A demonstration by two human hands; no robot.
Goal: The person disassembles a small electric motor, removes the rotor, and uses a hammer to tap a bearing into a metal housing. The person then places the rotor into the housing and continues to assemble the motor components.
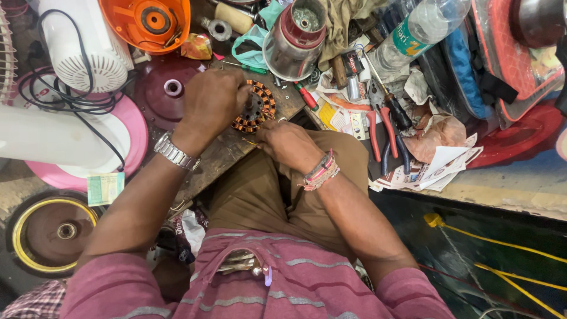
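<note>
A round motor stator with copper windings [260,108] lies on a worn wooden board [224,150] in front of me. My left hand [209,100], with a metal watch at the wrist, grips the stator from the left and covers part of it. My right hand [286,143], with thread bands at the wrist, is closed just below the stator and pinches a thin wire near its lower edge. What sits between the right fingers is mostly hidden.
Red-handled pliers [378,136], a screwdriver [387,97] and papers lie right of the board. A steel mixer jar [295,38], an orange housing [147,20], a plastic bottle [413,32], a maroon base [168,91] and a white appliance with a black cord [77,53] crowd the back and left.
</note>
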